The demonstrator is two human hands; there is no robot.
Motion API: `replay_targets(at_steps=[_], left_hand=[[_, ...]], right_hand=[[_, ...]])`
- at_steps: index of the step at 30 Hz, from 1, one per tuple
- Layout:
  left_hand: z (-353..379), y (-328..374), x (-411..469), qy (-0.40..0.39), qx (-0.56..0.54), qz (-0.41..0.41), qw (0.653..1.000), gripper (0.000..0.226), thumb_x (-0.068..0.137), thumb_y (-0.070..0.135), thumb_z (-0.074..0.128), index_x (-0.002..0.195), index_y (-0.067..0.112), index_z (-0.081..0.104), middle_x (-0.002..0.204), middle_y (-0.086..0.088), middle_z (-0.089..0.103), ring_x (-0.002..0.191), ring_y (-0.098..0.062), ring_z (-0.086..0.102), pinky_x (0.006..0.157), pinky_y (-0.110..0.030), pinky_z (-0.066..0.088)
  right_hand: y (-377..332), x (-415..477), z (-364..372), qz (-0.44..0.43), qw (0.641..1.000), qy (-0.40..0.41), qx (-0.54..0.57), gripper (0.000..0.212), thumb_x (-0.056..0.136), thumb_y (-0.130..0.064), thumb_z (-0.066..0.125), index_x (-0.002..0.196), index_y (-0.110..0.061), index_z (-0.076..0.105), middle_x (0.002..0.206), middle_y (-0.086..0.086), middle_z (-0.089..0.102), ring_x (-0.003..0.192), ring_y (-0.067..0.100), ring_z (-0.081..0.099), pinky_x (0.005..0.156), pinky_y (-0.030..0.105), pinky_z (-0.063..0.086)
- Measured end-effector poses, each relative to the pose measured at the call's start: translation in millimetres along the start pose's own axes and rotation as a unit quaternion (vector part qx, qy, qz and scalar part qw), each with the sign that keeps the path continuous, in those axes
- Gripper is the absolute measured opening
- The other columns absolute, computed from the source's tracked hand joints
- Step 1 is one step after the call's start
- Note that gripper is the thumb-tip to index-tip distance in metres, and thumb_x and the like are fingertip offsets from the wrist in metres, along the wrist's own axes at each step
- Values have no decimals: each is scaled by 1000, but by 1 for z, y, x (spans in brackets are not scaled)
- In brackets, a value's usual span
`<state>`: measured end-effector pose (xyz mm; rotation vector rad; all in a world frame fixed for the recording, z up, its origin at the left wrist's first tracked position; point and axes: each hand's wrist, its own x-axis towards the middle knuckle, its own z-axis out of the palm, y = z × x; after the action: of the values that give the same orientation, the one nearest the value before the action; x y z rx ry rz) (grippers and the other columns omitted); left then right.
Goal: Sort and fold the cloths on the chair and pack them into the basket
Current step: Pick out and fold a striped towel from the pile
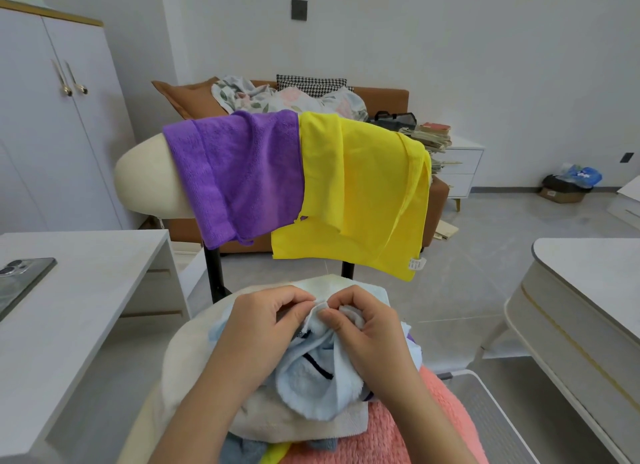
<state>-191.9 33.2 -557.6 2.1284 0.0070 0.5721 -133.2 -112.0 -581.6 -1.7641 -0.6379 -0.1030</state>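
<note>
Both hands are working at the middle of the chair seat (183, 352), above a heap of cloths. The left hand (263, 328) is curling its fingers in tightly and pinching the upper hem of a light blue cloth with dark stripes (311, 384) between thumb and fingertips. The right hand (367, 328) is doing the same just beside it, its thumb pressing on the same hem and its other fingers bunching a fold of the cloth into the palm. The two pinches are almost touching each other. The rest of the light blue cloth is hanging crumpled below the hands and trailing onto the heap.

Under it, a cream towel (298, 425) is lying folded towards the seat's front edge, with a fluffy pink cloth (415, 436) touching it at the front right corner. Scraps of a grey-blue cloth (239, 449) and a yellow-green cloth (273, 453) are peeking out at the very front.

Over the top edge of the chair backrest (145, 179), a purple cloth (239, 172) is hanging on the left side and a yellow cloth (360, 193) on the right, their edges overlapping.

A phone (20, 280) is lying face down at the left edge of a white desk (86, 290) beside the chair.
</note>
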Motion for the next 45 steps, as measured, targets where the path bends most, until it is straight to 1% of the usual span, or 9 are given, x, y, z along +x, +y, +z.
replay_targets(at_steps=[9, 12, 16, 22, 25, 28, 36, 41, 45], left_hand=[[-5, 2, -1, -34, 6, -21, 999, 16, 81, 23, 71, 75, 37, 66, 84, 25, 66, 85, 5, 60, 71, -7, 43], [-4, -5, 3, -28, 63, -21, 997, 14, 83, 18, 66, 78, 31, 66, 77, 15, 67, 83, 1, 59, 68, -12, 43], [-8, -13, 5, -17, 98, -51, 994, 15, 84, 11, 62, 80, 26, 59, 72, 6, 64, 79, -4, 56, 64, -18, 41], [-32, -7, 16, -17, 105, -58, 993, 22, 85, 14, 64, 73, 31, 58, 72, 9, 64, 64, 2, 55, 61, -12, 38], [-55, 3, 23, -16, 120, -54, 991, 18, 86, 17, 65, 74, 30, 61, 74, 2, 66, 71, -13, 58, 69, -28, 42], [-88, 20, 28, 32, 112, -64, 991, 12, 87, 16, 64, 77, 21, 63, 73, 0, 65, 71, -18, 56, 71, -33, 43], [-176, 99, 36, 132, -16, -92, 987, 10, 88, 5, 62, 86, 15, 60, 85, -8, 64, 76, -20, 59, 69, -27, 50], [-201, 174, 57, 215, -82, -68, 971, 12, 91, 4, 45, 85, 12, 52, 82, -11, 50, 73, -23, 47, 60, -30, 40], [-212, 222, 64, 262, -25, -53, 963, 20, 95, 17, 34, 107, 7, 48, 95, -8, 46, 92, -23, 42, 76, -31, 31]], right_hand=[[2, 1, 0, -2, 1000, 22, -8, 20, 85, -12, 68, 75, -28, 63, 79, -13, 67, 79, 3, 62, 68, 13, 45], [3, 4, -4, 24, 998, 19, -48, 14, 89, -16, 61, 79, -26, 62, 76, -13, 64, 76, 1, 58, 66, 11, 41], [10, 5, -28, 116, 990, -46, -64, 25, 91, -9, 40, 91, -25, 60, 52, -9, 40, 46, 4, 34, 51, 22, 28], [-8, 11, -68, 98, 981, -134, -103, 17, 91, -12, 59, 105, -19, 66, 71, -3, 52, 62, 0, 47, 60, 16, 38], [-24, 20, -94, 108, 982, -102, -114, 10, 84, -14, 69, 92, -20, 67, 80, 2, 63, 75, 10, 56, 73, 28, 47], [-43, 31, -120, 102, 985, -45, -132, 10, 83, -17, 70, 77, -16, 63, 69, -1, 56, 69, 13, 52, 68, 34, 48], [-140, 59, -166, 82, 994, 69, 6, 4, 88, -8, 62, 86, -12, 60, 86, 8, 59, 80, 20, 58, 72, 32, 51], [-220, 78, -172, 30, 985, 113, 127, 7, 93, -13, 55, 87, -14, 58, 86, 5, 55, 79, 20, 54, 74, 37, 49], [-263, 86, -166, -18, 987, 151, 55, 21, 98, -31, 47, 98, -13, 58, 87, 0, 54, 81, 18, 52, 74, 40, 47]])
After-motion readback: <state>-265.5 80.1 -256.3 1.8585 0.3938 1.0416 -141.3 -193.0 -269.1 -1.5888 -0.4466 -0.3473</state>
